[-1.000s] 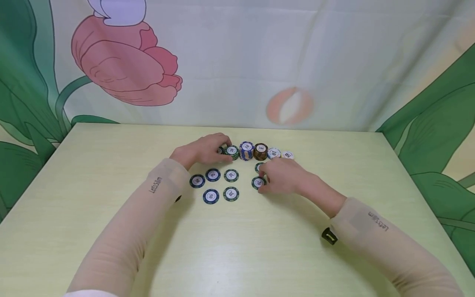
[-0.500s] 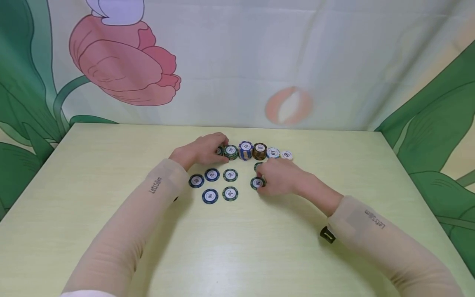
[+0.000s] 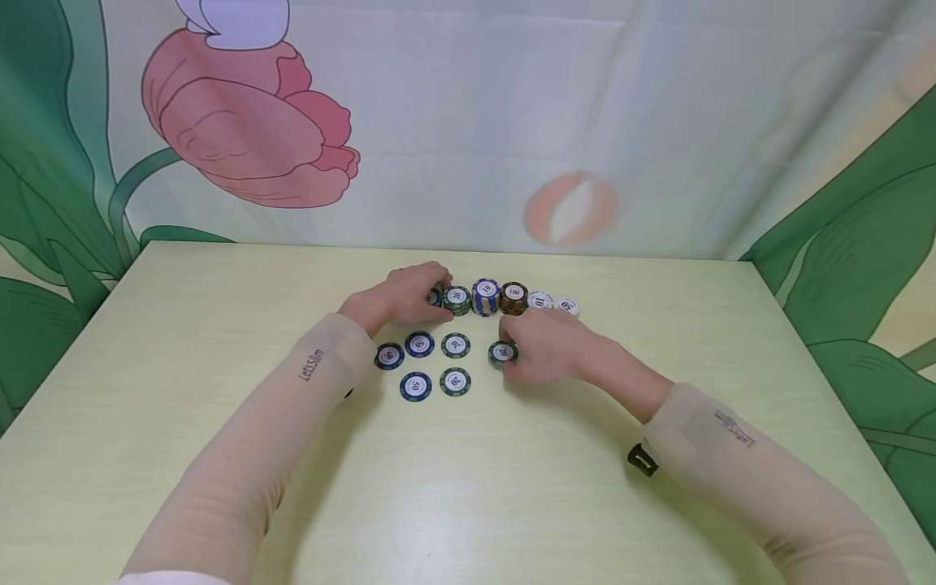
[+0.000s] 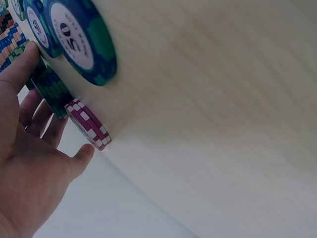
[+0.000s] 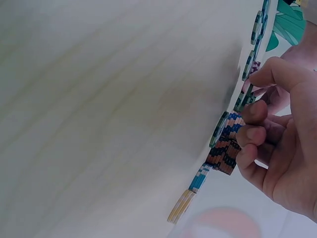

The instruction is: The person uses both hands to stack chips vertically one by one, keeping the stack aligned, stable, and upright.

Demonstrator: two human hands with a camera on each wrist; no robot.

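Observation:
In the head view, my right hand [image 3: 544, 345] pinches a green-edged poker chip [image 3: 502, 353] marked 20 by its rim. My left hand [image 3: 402, 296] reaches to the back row, thumb and fingers round the sides of a green poker chip stack [image 3: 457, 299]. A maroon-and-white stack [image 4: 89, 124] stands at that hand's end of the row in the left wrist view. Loose chips lie nearer me: two green chips, one of them [image 3: 456, 382] marked 20, and several blue ones, one [image 3: 415, 387] marked 50. In the right wrist view, another chip [image 5: 218, 130] lies below the right fingers.
Beside the green stack stand a tall blue-and-tan stack [image 3: 486, 297], a brown stack [image 3: 514, 298] and two pale stacks, partly behind the right hand. The light wooden table [image 3: 453, 487] ends at a floral curtain [image 3: 439, 122] behind the row.
My right hand has shifted slightly left with the green chip between its fingertips. The other green chip behind it has gone out of sight in the head view. The left hand stays put.

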